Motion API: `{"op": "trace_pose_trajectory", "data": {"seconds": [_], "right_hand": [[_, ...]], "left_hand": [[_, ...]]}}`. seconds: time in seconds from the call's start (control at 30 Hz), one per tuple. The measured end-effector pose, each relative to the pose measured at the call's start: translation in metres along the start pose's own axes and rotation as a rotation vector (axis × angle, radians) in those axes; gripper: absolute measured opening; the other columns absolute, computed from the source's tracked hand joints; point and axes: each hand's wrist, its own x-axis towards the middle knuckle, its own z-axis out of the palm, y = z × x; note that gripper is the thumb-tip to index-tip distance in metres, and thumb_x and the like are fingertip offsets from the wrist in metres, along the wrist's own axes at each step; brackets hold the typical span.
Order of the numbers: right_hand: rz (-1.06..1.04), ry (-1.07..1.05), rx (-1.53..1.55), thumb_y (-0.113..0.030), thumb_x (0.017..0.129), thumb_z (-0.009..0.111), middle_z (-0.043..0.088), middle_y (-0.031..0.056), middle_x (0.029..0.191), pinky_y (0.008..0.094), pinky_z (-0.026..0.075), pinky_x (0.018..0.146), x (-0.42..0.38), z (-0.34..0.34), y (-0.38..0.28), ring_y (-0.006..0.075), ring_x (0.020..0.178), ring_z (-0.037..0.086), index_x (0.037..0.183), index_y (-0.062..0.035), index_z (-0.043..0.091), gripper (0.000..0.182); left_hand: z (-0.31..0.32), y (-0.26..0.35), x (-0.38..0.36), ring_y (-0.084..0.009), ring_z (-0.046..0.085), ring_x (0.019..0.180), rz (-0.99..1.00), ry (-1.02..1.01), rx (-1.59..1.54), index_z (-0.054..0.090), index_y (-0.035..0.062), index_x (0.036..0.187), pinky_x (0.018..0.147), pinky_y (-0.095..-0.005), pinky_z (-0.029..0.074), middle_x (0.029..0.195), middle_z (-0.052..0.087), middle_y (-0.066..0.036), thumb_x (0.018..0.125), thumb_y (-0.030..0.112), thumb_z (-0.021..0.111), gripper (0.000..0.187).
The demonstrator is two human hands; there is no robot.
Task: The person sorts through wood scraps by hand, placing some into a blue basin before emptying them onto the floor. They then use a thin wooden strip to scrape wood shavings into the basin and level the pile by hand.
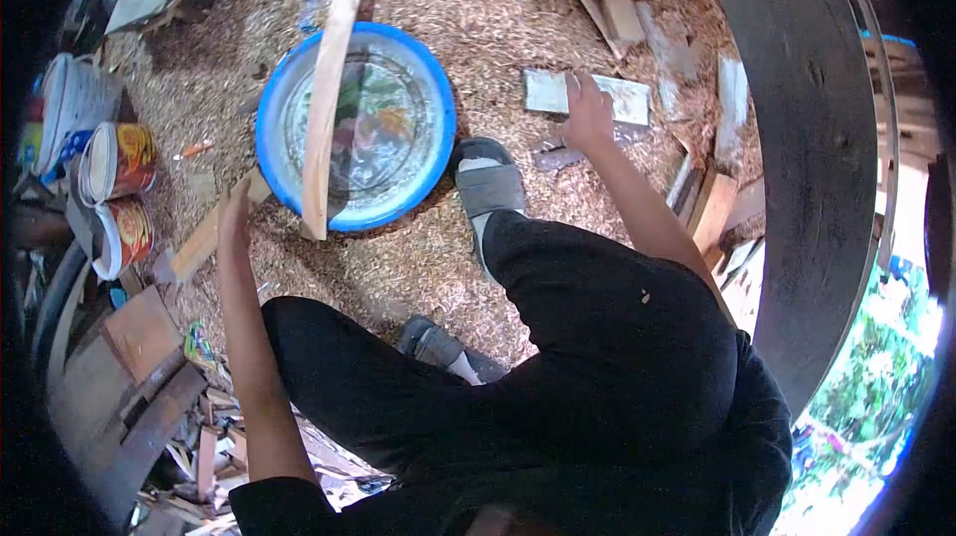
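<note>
My right hand [590, 118] reaches forward with its fingers apart, overlapping the near edge of a whitish rectangular block [627, 101] that lies on the shavings. Down on the left, my left hand [235, 217] hangs edge-on with fingers stretched out, in front of a short wooden board [202, 239]. Between the hands is a round basin with a blue rim [445, 98] and a flower pattern showing inside. A long narrow wooden strip [327, 103] lies across it, both ends reaching past the rim.
Wood shavings [438, 272] cover the ground around my sandalled feet [488, 183]. Paint-type buckets [121, 163] stand at left, above wood offcuts [209, 456]. A wide dark plank [812, 138] runs along the right, with more boards [712, 213] beside it.
</note>
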Motion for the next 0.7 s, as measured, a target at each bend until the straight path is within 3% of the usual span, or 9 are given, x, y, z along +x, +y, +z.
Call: {"op": "trace_pose_trajectory", "data": {"seconds": [0.07,0.1,0.17,0.2,0.27,0.37,0.43,0.6,0.7], "right_hand": [[0.059,-0.048,-0.083,-0.020,0.075,0.084,0.041,0.0112,0.162,0.0583,0.035,0.122,0.004,0.000,0.023,0.0286,0.154,0.037,0.162,-0.0109,0.038,0.098],[0.100,-0.075,-0.047,-0.022,0.072,0.086,0.037,0.0108,0.165,0.0603,0.033,0.123,0.005,0.001,0.032,0.0266,0.154,0.038,0.162,-0.0121,0.038,0.102],[0.113,-0.108,-0.106,-0.022,0.071,0.087,0.040,0.0101,0.163,0.0607,0.033,0.123,0.017,0.006,0.048,0.0256,0.154,0.038,0.161,-0.0124,0.038,0.103],[0.112,-0.138,-0.172,-0.023,0.070,0.088,0.042,0.0094,0.162,0.0612,0.033,0.123,0.020,0.008,0.054,0.0245,0.154,0.039,0.161,-0.0128,0.039,0.103],[0.032,-0.091,-0.171,-0.026,0.069,0.090,0.052,0.0136,0.151,0.0577,0.036,0.122,0.018,-0.006,0.058,0.0299,0.148,0.046,0.155,-0.0110,0.046,0.097],[-0.033,0.000,0.094,-0.030,0.066,0.092,0.059,0.0191,0.140,0.0527,0.038,0.122,0.001,-0.042,0.037,0.0362,0.139,0.053,0.147,-0.0088,0.054,0.091],[-0.030,0.086,0.222,-0.032,0.063,0.094,0.061,0.0237,0.134,0.0492,0.041,0.120,-0.009,-0.061,0.012,0.0418,0.132,0.056,0.141,-0.0056,0.058,0.090],[-0.296,0.136,0.435,-0.031,0.066,0.094,0.062,0.0218,0.139,0.0478,0.044,0.118,-0.008,-0.066,-0.041,0.0404,0.135,0.056,0.147,-0.0045,0.057,0.093],[-0.550,-0.275,0.707,-0.032,0.077,0.087,0.067,0.0181,0.136,0.0431,0.049,0.114,0.006,-0.093,-0.088,0.0356,0.127,0.064,0.146,-0.0076,0.064,0.077]], "left_hand": [[0.030,0.030,-0.009,-0.0382,0.050,0.145,0.370,-0.142,0.095,0.044,0.0085,0.162,0.121,-0.0486,0.038,0.159,0.050,-0.025,0.098,0.047,0.076,0.081],[0.044,0.048,-0.025,-0.0382,0.050,0.145,0.372,-0.148,0.107,0.044,0.0085,0.162,0.121,-0.0486,0.038,0.159,0.050,-0.025,0.098,0.047,0.076,0.081],[0.075,0.087,-0.076,-0.0336,0.047,0.150,0.626,-0.217,0.312,0.060,0.0083,0.151,0.121,-0.0427,0.039,0.160,0.051,-0.023,0.100,0.042,0.075,0.062],[0.089,0.100,-0.105,-0.0336,0.047,0.150,0.626,-0.217,0.317,0.060,0.0083,0.151,0.121,-0.0427,0.039,0.160,0.051,-0.023,0.100,0.042,0.075,0.062],[0.119,0.120,-0.155,-0.0335,0.048,0.149,0.870,-0.339,0.413,0.062,0.0079,0.148,0.122,-0.0442,0.038,0.158,0.054,-0.021,0.103,0.032,0.074,0.053],[0.151,0.122,-0.190,-0.0333,0.051,0.146,0.996,-0.464,0.337,0.064,0.0079,0.145,0.118,-0.0432,0.043,0.153,0.057,-0.019,0.101,0.023,0.076,0.047],[0.161,0.124,-0.203,-0.0346,0.051,0.147,1.044,-0.509,0.358,0.064,0.0081,0.145,0.118,-0.0430,0.044,0.153,0.057,-0.020,0.101,0.022,0.076,0.048],[0.182,0.122,-0.226,-0.0370,0.045,0.152,1.304,-0.545,0.283,0.058,0.0106,0.151,0.122,-0.0436,0.041,0.163,0.045,-0.019,0.090,0.008,0.084,0.067],[0.175,0.123,-0.233,-0.0375,0.041,0.154,1.330,-0.516,0.266,0.058,0.0145,0.153,0.124,-0.0439,0.040,0.168,0.039,-0.018,0.086,0.004,0.086,0.073]]}}
